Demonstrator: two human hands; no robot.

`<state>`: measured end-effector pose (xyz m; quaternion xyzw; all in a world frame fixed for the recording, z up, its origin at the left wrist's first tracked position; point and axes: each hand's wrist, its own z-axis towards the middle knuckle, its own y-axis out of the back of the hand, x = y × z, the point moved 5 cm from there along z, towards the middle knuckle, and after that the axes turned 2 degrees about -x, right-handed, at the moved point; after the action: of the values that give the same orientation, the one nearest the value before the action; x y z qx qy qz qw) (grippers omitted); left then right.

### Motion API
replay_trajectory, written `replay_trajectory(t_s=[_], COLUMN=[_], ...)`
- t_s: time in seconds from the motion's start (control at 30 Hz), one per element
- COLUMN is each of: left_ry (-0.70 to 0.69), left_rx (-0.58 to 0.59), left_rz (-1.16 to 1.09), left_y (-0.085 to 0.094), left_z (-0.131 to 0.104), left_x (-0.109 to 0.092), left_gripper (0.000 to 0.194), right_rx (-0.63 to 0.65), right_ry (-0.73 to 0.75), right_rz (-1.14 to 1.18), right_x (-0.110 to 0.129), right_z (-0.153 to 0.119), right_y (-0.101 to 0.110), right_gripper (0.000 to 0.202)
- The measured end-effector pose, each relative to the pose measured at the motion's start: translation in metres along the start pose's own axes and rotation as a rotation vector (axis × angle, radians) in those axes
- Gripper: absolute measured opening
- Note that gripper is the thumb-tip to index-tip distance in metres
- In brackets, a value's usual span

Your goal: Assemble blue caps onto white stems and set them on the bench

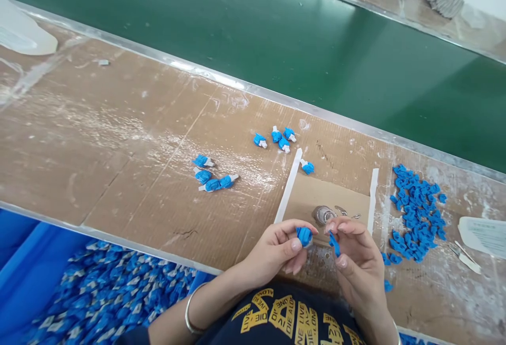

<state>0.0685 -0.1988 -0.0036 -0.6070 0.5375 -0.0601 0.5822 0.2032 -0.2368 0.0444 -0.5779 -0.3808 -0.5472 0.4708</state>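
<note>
Between the thumb and fingers of my left hand [279,250] is a rounded blue piece [304,236]. My right hand [359,263] pinches a small, thin blue strip [334,243] just to the right of it, and the two pieces are apart. Just beyond my fingers a small glass jar [324,214] stands on a cardboard sheet [332,193] edged with white strips. To the right lies a heap of small blue pieces [419,213]. Several blue pieces with white ends [213,184] lie on the cardboard-covered table to the left, and more [283,143] lie farther back.
A green belt [237,34] runs behind the table's metal edge. At lower left, a blue bin [43,250] holds many blue and white pieces. White plastic containers [23,31] [484,235] sit at both sides, with a tweezer-like tool [466,258] at right.
</note>
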Motion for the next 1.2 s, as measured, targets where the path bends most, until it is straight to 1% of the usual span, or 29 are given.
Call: replay_trajectory(t_s=[0.1, 0.2, 0.3, 0.43, 0.5, 0.57, 0.63, 0.7, 0.8, 0.9, 0.97, 1.03, 1.1, 1.13, 1.17, 1.2], left_ry=[-0.006, 0.0, 0.006, 0.002, 0.0, 0.007, 0.014, 0.008, -0.003, -0.002, -0.001, -0.006, -0.065, -0.123, -0.193, -0.263], left_rx=[0.049, 0.071, 0.08, 0.091, 0.092, 0.077, 0.049, 0.021, 0.019, 0.038, 0.031, -0.013, -0.118, -0.195, -0.281, -0.37], left_rz=[0.026, 0.019, 0.01, 0.033, 0.029, 0.021, 0.019, 0.029, 0.077, 0.147, 0.188, 0.254, 0.393, 0.498, 0.623, 0.77], left_y=[-0.008, -0.012, -0.014, -0.013, -0.012, -0.01, -0.008, -0.007, -0.009, -0.012, -0.013, -0.008, 0.004, 0.013, 0.023, 0.033], left_z=[-0.001, -0.001, 0.0, 0.001, 0.002, 0.002, 0.002, 0.002, 0.002, 0.001, -0.001, -0.004, -0.01, -0.015, -0.02, -0.027], left_x=[0.005, 0.009, 0.01, 0.011, 0.012, 0.014, 0.014, 0.013, 0.009, 0.003, -0.001, -0.009, -0.024, -0.034, -0.046, -0.058], left_gripper=[0.053, 0.056, 0.055, 0.054, 0.053, 0.054, 0.054, 0.055, 0.057, 0.059, 0.06, 0.057, 0.051, 0.047, 0.042, 0.036], right_rx=[0.02, 0.064, 0.076, 0.092, 0.105, 0.114, 0.133, 0.167, 0.187, 0.185, 0.219, 0.31, 0.383, 0.375, 0.323, 0.228], right_ry=[0.003, -0.008, 0.005, 0.038, 0.119, 0.278, 0.436, 0.512, 0.512, 0.498, 0.473, 0.456, 0.478, 0.488, 0.488, 0.478], right_rz=[0.034, 0.059, 0.042, -0.083, -0.216, -0.384, -0.54, -0.639, -0.658, -0.65, -0.647, -0.651, -0.68, -0.709, -0.754, -0.815], right_x=[-0.001, -0.002, -0.002, -0.004, -0.002, 0.003, 0.008, 0.009, 0.007, 0.006, 0.006, 0.007, 0.012, 0.015, 0.019, 0.022], right_z=[-0.001, -0.003, -0.003, -0.002, -0.002, -0.003, -0.007, -0.011, -0.017, -0.018, -0.017, -0.015, -0.014, -0.013, -0.011, -0.007], right_y=[-0.003, -0.008, -0.012, -0.014, -0.013, -0.012, -0.013, -0.014, -0.014, -0.015, -0.016, -0.016, -0.011, -0.004, 0.008, 0.024], right_gripper=[0.021, 0.021, 0.018, 0.014, 0.01, 0.017, 0.032, 0.043, 0.049, 0.047, 0.045, 0.044, 0.045, 0.045, 0.046, 0.045])
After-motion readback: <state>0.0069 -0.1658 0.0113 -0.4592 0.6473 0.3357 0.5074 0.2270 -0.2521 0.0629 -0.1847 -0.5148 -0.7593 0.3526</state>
